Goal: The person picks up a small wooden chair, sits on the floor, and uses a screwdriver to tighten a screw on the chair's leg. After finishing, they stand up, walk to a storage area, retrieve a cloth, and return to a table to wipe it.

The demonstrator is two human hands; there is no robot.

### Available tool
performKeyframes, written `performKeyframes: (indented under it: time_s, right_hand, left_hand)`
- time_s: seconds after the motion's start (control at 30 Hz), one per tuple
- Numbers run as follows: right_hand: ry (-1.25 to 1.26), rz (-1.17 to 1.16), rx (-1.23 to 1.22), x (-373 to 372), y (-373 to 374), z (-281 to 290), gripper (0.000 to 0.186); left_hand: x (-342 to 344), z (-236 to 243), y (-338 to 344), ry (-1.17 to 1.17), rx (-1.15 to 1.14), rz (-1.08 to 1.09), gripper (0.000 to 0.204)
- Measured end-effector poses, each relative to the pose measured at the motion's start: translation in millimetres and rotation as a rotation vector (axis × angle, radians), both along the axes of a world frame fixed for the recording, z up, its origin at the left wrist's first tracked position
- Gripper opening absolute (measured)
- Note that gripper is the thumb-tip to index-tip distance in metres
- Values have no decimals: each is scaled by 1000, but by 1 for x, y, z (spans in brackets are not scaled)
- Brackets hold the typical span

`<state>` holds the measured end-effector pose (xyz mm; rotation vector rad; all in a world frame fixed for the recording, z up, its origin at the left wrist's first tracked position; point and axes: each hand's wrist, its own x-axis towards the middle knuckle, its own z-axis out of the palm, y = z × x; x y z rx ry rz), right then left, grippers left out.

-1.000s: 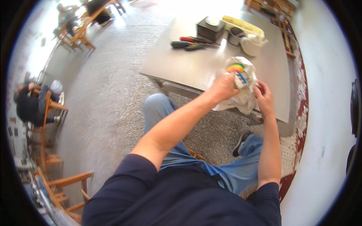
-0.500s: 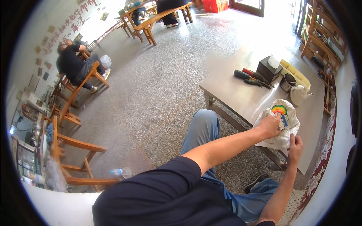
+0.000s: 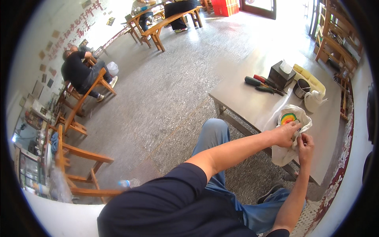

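Bunched at the near edge of the metal table (image 3: 246, 98) is what looks like a white cloth bag (image 3: 301, 113) with a rainbow-coloured print. My left hand (image 3: 286, 134) reaches across the print, its fingers closed on the fabric; the fingertips are partly hidden in the folds. Close beside it, my right hand (image 3: 305, 148) pinches the right edge of the cloth. Part of the cloth hangs below both hands, over the table's edge.
Beyond the cloth stand a white kettle (image 3: 314, 101), a metal cup (image 3: 301, 88), a tissue box (image 3: 282, 74), a yellow tray (image 3: 310, 79) and several dark-handled tools (image 3: 262, 83). A plastic bottle (image 3: 128, 183) lies left, near a wooden stool (image 3: 89, 156). A person (image 3: 77, 69) sits far left.
My right hand has moved up and left, closer to my left hand. The cloth is more gathered between them, its print partly folded over, and its lower part hangs down.
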<state>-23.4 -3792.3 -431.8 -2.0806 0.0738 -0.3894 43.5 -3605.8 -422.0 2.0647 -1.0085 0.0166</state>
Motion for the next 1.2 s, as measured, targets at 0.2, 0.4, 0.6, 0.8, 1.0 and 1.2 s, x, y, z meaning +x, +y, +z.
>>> performKeyframes:
  time_s: [0.2,0.4,0.6,0.8,1.0,1.2]
  right_hand:
    - [-27,-23,-88,-6,9,7,18]
    - [-8,-144,83,0,1,-1,18]
    - [0,2,72,-1,0,-3,22]
    - [17,26,58,-9,8,13,22]
    - [-20,-3,-100,5,27,22,18]
    - [48,-204,-48,5,26,24,18]
  left_hand:
    - [9,15,2,12,71,-77,57]
    - [-7,24,-15,-45,158,79,42]
    - [-5,1,-20,-297,48,147,36]
    - [2,-22,-30,-252,-99,78,47]
    - [21,-28,-14,-137,-79,66,51]
    - [-1,8,-8,65,-7,36,68]
